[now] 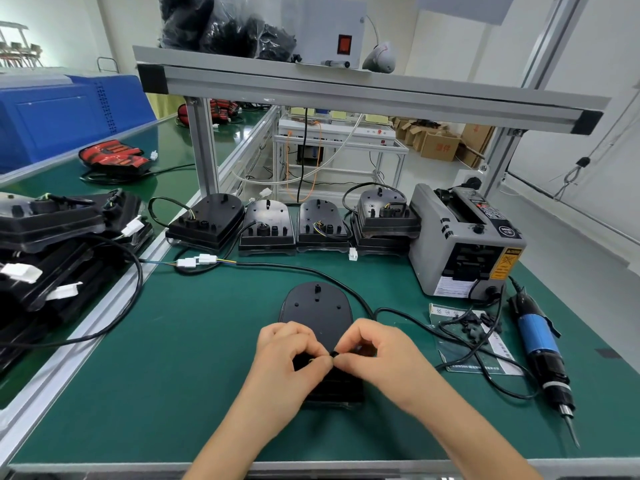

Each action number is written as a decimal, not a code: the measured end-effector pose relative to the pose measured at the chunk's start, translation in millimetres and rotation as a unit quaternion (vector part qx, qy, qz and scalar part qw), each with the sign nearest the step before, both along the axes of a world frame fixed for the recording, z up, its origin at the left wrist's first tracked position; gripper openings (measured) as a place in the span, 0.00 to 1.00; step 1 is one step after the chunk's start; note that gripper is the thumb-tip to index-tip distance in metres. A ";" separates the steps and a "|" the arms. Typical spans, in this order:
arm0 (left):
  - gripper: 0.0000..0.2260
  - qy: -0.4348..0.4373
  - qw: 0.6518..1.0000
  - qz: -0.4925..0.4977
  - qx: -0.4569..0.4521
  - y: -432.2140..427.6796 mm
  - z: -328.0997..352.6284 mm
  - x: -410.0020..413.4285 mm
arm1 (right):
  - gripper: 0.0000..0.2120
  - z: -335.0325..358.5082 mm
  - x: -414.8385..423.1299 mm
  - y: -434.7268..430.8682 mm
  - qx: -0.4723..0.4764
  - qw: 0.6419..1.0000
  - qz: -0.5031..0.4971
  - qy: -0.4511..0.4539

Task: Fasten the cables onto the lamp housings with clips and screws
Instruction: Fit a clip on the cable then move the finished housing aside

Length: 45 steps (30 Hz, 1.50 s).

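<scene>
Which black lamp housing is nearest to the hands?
The lone housing at front centre, partly under the left hand and right hand; the others sit farther back or left.

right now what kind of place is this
Most likely a lamp assembly workstation in a factory: a row of black wired lamp housings stands on a green bench mat, with an electric screwdriver and what looks like a tape dispenser at the right.

Between your fingers point(313, 345) you're pinching a matt black plastic clip point(334, 353); beneath them a matt black plastic lamp housing point(317, 306) is lying on a smooth green mat point(173, 341).
</scene>
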<state>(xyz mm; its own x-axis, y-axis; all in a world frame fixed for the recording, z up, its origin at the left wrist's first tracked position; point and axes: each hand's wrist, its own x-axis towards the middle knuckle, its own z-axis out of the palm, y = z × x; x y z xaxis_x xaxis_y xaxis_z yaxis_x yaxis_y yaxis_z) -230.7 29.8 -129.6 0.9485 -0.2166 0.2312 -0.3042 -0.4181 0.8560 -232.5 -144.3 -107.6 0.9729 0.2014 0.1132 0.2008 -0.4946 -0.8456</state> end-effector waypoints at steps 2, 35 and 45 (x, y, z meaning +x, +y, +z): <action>0.09 -0.005 1.000 0.003 0.006 -0.8 -0.6 -0.1 | 0.10 2.7 3.6 -0.9 -0.002 1.000 0.007 0.027; 0.17 -0.096 0.995 -0.008 0.016 8.8 -13.0 -11.6 | 0.07 30.1 29.9 -3.6 -0.111 0.975 0.081 0.172; 0.06 -0.127 0.989 -0.025 0.068 13.0 -11.2 -7.7 | 0.05 47.2 48.1 7.5 -0.269 0.936 0.142 0.176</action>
<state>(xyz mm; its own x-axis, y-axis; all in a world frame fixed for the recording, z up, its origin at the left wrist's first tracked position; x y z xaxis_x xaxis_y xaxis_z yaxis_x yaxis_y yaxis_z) -238.4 42.8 -140.9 0.8507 -0.3079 0.4260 -0.5256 -0.5026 0.6864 -184.4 -136.8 -60.4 0.8295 0.3926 -0.3971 0.1439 -0.8374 -0.5274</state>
